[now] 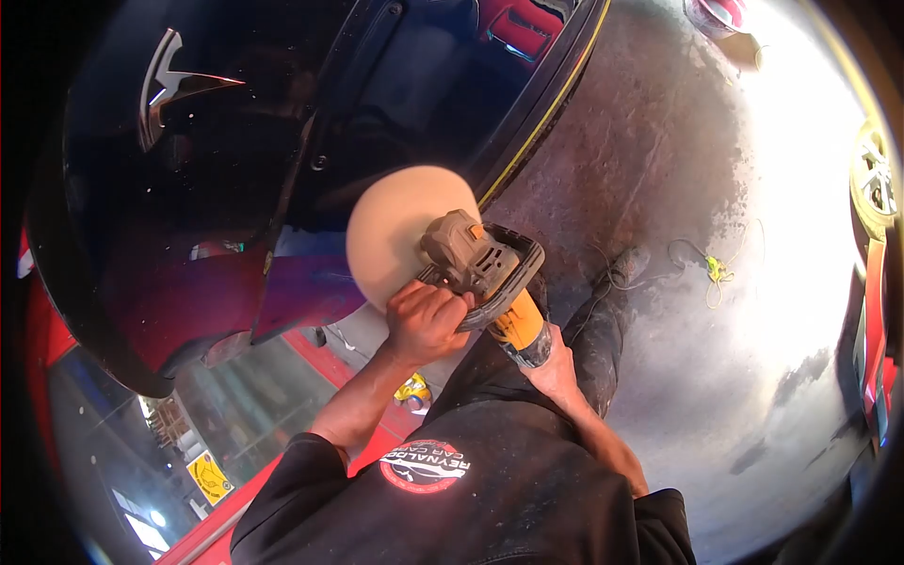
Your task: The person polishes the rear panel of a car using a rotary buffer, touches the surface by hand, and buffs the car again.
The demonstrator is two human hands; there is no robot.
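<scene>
Shirt (527, 490) cloth, black with a round red and white print (423, 466), fills the space just below the two hands. Ahead of it the left hand (428, 322) is closed round the near side of the polisher's looped handle (527, 273), fingers curled over it. Lower and to the right of that grip, the right hand (554, 369) is wrapped round the rear end of the yellow and black polisher (518, 325). Up and to the left of both grips sits the polisher's pale round pad (395, 231), overlapping the edge of the dark car (405, 122) in view; whether it touches the paint, I cannot tell. Farther left of the left hand, a silver badge (168, 89) stands out on the glossy body, and a yellow line (541, 118) follows the car's edge above the grips. Right of the right hand stretches the grey floor (697, 377), with a thin cord (673, 275) and a yellow-green bundle (718, 270) on it. Past them, at the far right, is a wheel (876, 174). A bucket (716, 14) stands well beyond the hands, near the top.
</scene>
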